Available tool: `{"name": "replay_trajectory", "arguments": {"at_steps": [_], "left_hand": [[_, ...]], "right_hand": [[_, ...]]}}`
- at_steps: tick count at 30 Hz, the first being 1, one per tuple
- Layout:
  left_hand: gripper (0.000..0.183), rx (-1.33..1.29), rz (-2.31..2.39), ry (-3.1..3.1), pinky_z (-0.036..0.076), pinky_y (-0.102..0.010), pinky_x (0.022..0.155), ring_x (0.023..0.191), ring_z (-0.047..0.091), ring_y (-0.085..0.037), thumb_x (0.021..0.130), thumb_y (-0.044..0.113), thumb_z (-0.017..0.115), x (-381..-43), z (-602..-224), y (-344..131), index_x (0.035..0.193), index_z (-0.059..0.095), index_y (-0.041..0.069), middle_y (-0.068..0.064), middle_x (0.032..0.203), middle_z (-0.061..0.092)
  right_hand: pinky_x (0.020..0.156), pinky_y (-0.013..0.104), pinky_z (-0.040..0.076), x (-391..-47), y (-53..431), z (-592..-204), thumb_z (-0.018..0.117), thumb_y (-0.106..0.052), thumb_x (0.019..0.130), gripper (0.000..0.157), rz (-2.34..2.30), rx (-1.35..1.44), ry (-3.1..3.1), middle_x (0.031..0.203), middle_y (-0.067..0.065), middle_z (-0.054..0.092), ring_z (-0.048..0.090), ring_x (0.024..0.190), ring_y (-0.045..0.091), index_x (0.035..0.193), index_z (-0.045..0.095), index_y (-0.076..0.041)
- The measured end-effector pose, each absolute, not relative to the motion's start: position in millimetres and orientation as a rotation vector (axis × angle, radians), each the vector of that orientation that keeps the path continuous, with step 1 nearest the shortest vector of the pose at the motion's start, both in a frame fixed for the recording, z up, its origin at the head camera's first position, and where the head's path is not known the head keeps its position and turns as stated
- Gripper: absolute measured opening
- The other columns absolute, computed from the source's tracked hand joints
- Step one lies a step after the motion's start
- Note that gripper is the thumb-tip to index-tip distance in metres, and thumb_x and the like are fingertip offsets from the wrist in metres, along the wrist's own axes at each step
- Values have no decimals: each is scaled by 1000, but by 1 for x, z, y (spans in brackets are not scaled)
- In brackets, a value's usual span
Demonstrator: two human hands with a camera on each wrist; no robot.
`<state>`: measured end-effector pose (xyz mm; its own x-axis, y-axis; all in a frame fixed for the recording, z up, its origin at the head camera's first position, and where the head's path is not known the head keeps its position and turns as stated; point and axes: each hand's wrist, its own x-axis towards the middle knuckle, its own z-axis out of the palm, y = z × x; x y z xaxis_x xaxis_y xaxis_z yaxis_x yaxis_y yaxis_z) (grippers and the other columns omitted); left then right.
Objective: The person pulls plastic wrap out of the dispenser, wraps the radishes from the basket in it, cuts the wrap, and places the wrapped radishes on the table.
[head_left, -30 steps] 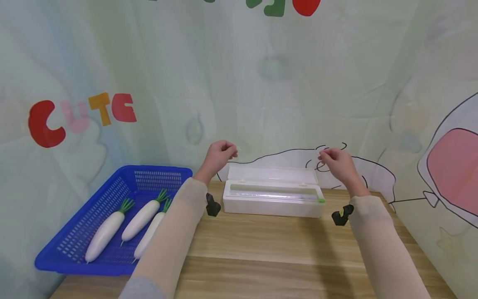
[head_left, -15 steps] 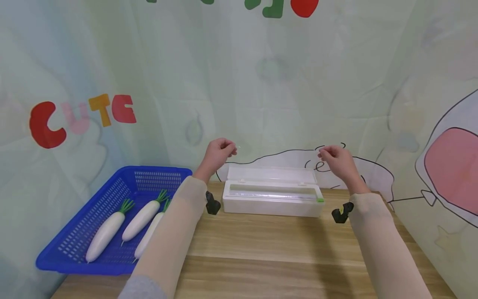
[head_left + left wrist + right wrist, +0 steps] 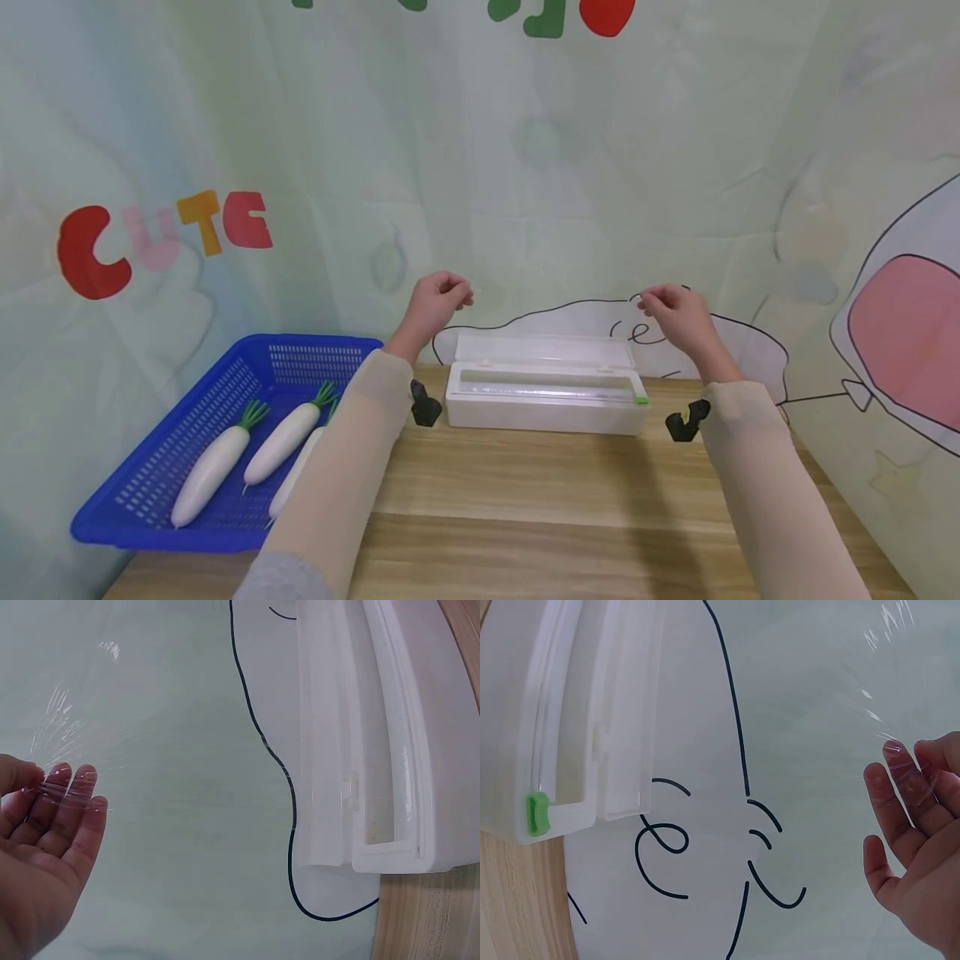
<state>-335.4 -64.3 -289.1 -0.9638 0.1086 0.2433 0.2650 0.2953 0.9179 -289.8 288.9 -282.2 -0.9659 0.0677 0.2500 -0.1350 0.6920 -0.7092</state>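
My left hand [image 3: 435, 310] pinches one side of a clear sheet of cling film between thumb and fingers. At the other side, my right hand [image 3: 681, 323] pinches it in the same way. The cling film [image 3: 56, 712] is nearly invisible in the head view, but bright creases fan out from the fingertips in both wrist views. Below and between the hands, a white cling film dispenser [image 3: 543, 417] sits on the table, its lid [image 3: 543, 350] tipped back. A green slide cutter [image 3: 538, 814] is at the right end of its front rail, and a film roll shows inside.
To the left, a blue plastic basket [image 3: 93, 529] holds white radishes [image 3: 210, 475] with green tops; my left sleeve partly covers one. The wooden table [image 3: 517, 492] ends at a printed cloth backdrop [image 3: 480, 167] behind the dispenser. Black mounts [image 3: 426, 404] stick out from both wrists.
Both hands have risen slightly, still spread apart and pinching the cling film. The dispenser, cutter and basket stay in place.
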Motion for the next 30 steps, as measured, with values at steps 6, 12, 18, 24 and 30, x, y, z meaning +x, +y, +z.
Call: {"name": "replay_trajectory", "arguments": {"at_steps": [6, 12, 18, 24, 30], "left_hand": [[21, -332, -1744, -2402, 50, -34, 90, 97, 62, -22, 99, 16, 51, -335, -284, -65, 107, 61, -1, -14, 102, 66], [21, -367, -1759, -2396, 50, -35, 91, 98, 62, -23, 100, 17, 52, -331, -278, -69, 107, 61, -1, -14, 103, 65], [24, -444, -1751, -2441, 51, -36, 91, 100, 62, -26, 100, 17, 51, -321, -279, -80, 110, 59, -3, -19, 108, 64], [21, -539, -1673, -2474, 51, -39, 91, 99, 62, -31, 100, 16, 53, -304, -284, -89, 108, 60, -1, -17, 104, 63], [17, -707, -1528, -2462, 52, -36, 80, 88, 63, -25, 97, 12, 55, -280, -290, -97, 102, 63, -2, -12, 101, 58]], "right_hand": [[96, 51, 43, -290, 287, -278, 39, -35, 103, 47, 1128, 78, -2646, 120, 25, 59, 53, 114, 38, 126, 53, 4], [97, 52, 43, -288, 287, -272, 39, -36, 103, 47, 1108, 111, -2648, 120, 24, 59, 53, 112, 37, 124, 53, 4], [89, 49, 45, -275, 293, -267, 42, -37, 102, 46, 1017, 218, -2695, 114, 22, 61, 55, 108, 36, 123, 56, 1], [85, 44, 47, -254, 300, -265, 48, -27, 102, 35, 898, 385, -2699, 113, 22, 63, 56, 102, 33, 119, 61, 1], [74, 14, 44, -231, 310, -276, 56, -19, 98, 24, 776, 520, -2636, 101, 11, 61, 52, 92, 18, 108, 69, -1]]}}
